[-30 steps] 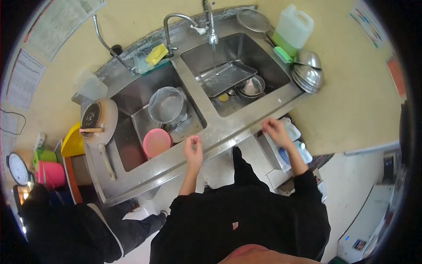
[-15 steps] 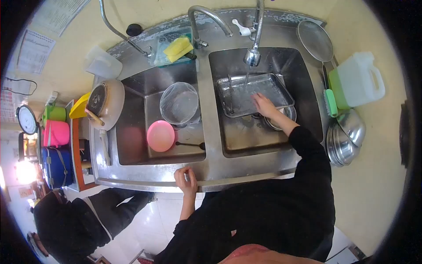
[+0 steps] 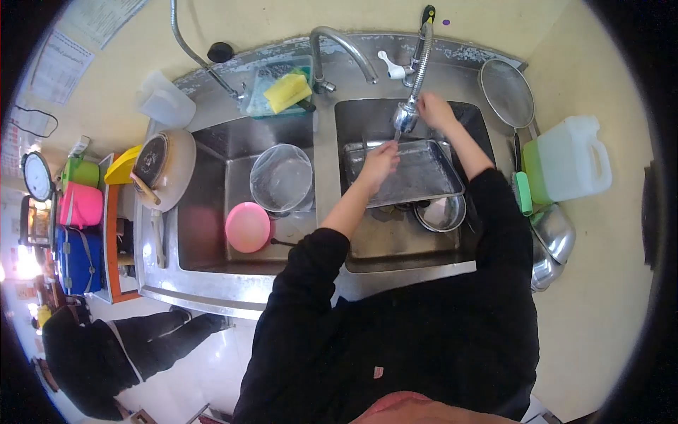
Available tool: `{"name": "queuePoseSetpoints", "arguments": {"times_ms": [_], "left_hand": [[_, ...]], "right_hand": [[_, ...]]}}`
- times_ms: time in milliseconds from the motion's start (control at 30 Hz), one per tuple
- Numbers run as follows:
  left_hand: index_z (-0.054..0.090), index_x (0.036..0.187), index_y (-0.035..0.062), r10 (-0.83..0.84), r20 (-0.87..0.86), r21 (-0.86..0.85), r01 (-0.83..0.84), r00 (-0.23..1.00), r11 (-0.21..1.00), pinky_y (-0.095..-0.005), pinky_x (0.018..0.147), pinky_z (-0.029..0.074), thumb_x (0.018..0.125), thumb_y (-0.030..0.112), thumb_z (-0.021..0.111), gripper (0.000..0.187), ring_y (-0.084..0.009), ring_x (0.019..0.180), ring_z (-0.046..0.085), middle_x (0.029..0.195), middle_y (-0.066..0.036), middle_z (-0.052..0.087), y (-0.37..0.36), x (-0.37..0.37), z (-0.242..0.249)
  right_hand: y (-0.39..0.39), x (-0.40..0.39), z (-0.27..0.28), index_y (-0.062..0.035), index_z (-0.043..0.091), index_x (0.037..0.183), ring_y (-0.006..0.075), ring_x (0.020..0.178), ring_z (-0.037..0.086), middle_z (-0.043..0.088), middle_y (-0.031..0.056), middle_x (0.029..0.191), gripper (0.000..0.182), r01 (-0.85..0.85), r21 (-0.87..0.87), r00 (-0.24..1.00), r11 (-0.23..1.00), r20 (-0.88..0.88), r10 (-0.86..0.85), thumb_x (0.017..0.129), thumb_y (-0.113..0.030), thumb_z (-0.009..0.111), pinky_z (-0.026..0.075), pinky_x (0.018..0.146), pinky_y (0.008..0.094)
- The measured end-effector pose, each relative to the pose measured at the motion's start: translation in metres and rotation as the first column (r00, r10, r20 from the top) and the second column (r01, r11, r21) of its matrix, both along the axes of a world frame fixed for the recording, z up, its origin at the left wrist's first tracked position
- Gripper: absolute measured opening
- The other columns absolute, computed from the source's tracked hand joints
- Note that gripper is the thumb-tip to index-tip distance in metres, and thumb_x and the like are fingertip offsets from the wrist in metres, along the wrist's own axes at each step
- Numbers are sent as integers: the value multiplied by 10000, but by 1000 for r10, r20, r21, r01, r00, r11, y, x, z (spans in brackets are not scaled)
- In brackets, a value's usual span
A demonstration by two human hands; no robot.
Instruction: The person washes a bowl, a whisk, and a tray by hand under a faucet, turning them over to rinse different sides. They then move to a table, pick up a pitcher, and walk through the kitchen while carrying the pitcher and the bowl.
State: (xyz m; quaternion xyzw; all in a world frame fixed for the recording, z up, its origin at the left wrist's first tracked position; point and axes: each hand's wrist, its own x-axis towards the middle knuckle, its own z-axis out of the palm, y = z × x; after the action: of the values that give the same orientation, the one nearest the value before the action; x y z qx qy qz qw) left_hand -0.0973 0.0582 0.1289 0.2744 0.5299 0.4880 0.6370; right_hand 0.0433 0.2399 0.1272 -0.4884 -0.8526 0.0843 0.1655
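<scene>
My left hand [image 3: 380, 165] reaches over the metal tray [image 3: 426, 189] in the right basin, its fingers curled together just below the spray tap head [image 3: 405, 117]. A thin bright streak runs from the tap head down to these fingers; I cannot tell what they hold. My right hand [image 3: 436, 112] is beside the tap head, with fingers bent in close to it and their tips partly hidden. Wet and shallow, the tray lies tilted in the basin. Its near edge overlaps a round metal pan [image 3: 445, 215].
In the left basin sit a clear round container [image 3: 282, 177] and a pink bowl [image 3: 247, 227]. Yellow sponge [image 3: 288, 92] behind; strainer [image 3: 507, 92], green-handled brush [image 3: 522, 192], jug [image 3: 573, 159] and metal bowls [image 3: 554, 237] at right. Another person [image 3: 92, 353] is at lower left.
My left hand has gone from the sink's front edge to under the tap head. My right hand has risen from the tray to beside the tap head. The view has shifted slightly.
</scene>
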Motion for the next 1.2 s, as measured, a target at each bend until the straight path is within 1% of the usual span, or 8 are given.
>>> {"name": "queuePoseSetpoints", "arguments": {"times_ms": [100,267,300,433,667,833,1100,1200], "left_hand": [[563,1006,2,-53,-248,106,81,967,991,-278,723,440,849,274,464,329,-179,829,580,930,-105,607,3,-3,-28],[571,695,1,-3,-773,131,164,635,978,-353,564,430,757,195,518,211,-246,588,572,614,-163,560,-68,4,-14],[549,673,-7,25,-785,171,179,619,969,-365,555,419,738,186,524,205,-270,570,554,605,-173,540,-86,8,-16],[490,612,-16,-73,-825,57,210,560,976,-376,513,383,698,151,534,193,-255,500,496,556,-175,483,-135,-1,-1],[538,691,-8,66,-755,-60,-169,653,984,-311,489,394,735,200,599,220,-171,501,500,552,-109,528,-208,-114,-12],[583,804,-14,-141,-815,-306,-212,562,928,-350,685,447,743,295,591,314,-278,774,591,797,-186,601,-261,-230,-39],[599,939,-8,-416,-757,-570,-196,504,798,-373,833,413,728,329,558,400,-330,956,534,961,-215,577,-260,-367,-126],[599,952,0,-512,-782,-607,-246,355,756,-364,861,404,738,289,527,366,-312,994,523,983,-205,573,-255,-416,-188]], "right_hand": [[27,-35,34,-31,473,1002,369,918,522,525,223,1008,272,-144,165,987,976,-41,153,755,-142,499,431,771,424],[98,-86,-1,-7,331,1215,317,1123,399,346,176,1275,491,-341,441,938,830,97,333,773,-166,472,346,937,368],[91,-91,7,-11,306,1252,311,1149,378,335,185,1287,515,-314,277,946,908,168,276,779,-158,447,327,956,375],[109,-101,-9,-4,393,1196,331,1102,426,386,180,1250,449,-299,279,954,913,100,282,765,-127,422,353,930,384],[99,-95,15,-3,459,1130,341,1022,482,449,188,1179,415,-387,326,922,862,153,356,727,-102,456,399,877,394],[79,-76,34,-4,511,858,354,760,516,522,156,847,150,-382,411,912,828,24,410,725,-73,506,423,685,416],[47,-52,-4,-52,396,1200,352,1117,395,329,206,1261,482,-281,486,920,828,-107,376,731,-28,505,370,903,367],[-26,-6,-18,-58,353,1234,348,1155,361,302,210,1286,490,-249,75,964,966,-83,254,768,-43,504,330,938,378]]}}
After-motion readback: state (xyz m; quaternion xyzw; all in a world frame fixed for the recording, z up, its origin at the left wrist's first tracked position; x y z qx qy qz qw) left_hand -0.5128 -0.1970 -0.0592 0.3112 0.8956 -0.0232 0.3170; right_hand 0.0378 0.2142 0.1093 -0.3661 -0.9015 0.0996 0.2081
